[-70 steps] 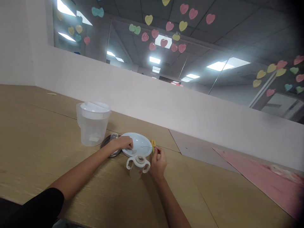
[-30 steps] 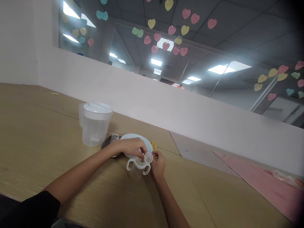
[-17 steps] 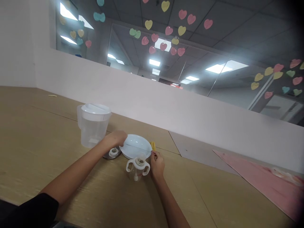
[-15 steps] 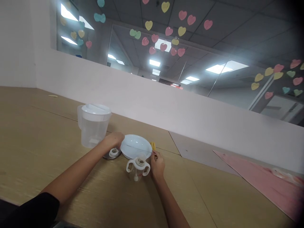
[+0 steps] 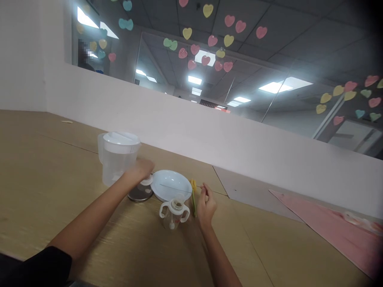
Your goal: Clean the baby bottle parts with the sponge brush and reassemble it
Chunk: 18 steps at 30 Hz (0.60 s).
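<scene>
My left hand [image 5: 144,168] is closed on a white bottle collar [image 5: 146,181], raised just above a round dark metal dish [image 5: 140,193]. The hand is blurred and hides part of the collar. A clear baby bottle [image 5: 172,215] with two white handles stands upright with its top uncovered, in front of a white plate [image 5: 170,181]. My right hand [image 5: 207,205] is held to the right of the plate, fingers loosely curled and nothing visible in them. Beside it a slim yellow-green tool [image 5: 194,197] lies on the table; its kind is unclear.
A clear lidded pitcher [image 5: 118,157] stands behind my left forearm. A pink cloth or mat [image 5: 323,227] covers the far right of the wooden table [image 5: 143,247]. A low white wall [image 5: 179,123] with windows above it runs along the back. A person partly shows through the left window.
My left hand has lifted the white collar off the metal dish. My right hand has moved right, away from the plate's edge, and the yellow-green tool beside it now shows more fully.
</scene>
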Motion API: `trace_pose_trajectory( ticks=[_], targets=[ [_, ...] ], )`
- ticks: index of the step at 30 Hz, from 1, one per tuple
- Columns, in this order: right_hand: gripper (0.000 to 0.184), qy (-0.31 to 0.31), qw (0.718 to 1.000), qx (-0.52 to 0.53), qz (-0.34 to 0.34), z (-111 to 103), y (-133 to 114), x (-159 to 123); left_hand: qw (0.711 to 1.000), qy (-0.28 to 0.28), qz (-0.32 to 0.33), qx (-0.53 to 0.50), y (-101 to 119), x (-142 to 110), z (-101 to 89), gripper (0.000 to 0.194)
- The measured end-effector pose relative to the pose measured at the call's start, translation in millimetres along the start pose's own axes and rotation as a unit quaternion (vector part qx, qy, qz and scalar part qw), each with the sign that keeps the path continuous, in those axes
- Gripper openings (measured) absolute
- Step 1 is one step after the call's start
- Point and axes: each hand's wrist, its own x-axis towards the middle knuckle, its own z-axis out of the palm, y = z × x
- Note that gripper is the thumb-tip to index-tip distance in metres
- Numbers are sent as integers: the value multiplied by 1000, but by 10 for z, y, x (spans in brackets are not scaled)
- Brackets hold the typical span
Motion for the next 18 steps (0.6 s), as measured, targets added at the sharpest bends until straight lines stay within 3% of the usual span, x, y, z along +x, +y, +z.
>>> trace_pose_trajectory(
  ticks=[1, 3, 6, 8, 12, 18],
  targets=[
    [42, 17, 1000, 3, -16, -42, -57, 12, 1000, 7, -5, 12, 65, -58, -75, 12],
    [38, 27, 993, 10, -116, -123, -162, 26, 999, 21, 12, 26, 249, -180, -202, 17],
    [45, -74, 933, 9, -351, -194, -280, 23, 994, 17, 101, 37, 585, -342, -297, 16],
    [61, -130, 894, -5, -430, -192, -327, 3, 986, 17, 163, 26, 769, -416, -297, 16],
    [62, -114, 878, -29, -464, -120, -350, -70, 971, 32, 235, 5, 919, -474, -251, 12],
    [59, -32, 883, -52, -465, -66, -368, -169, 950, 15, 298, -97, 796, -440, -337, 13]
  ],
)
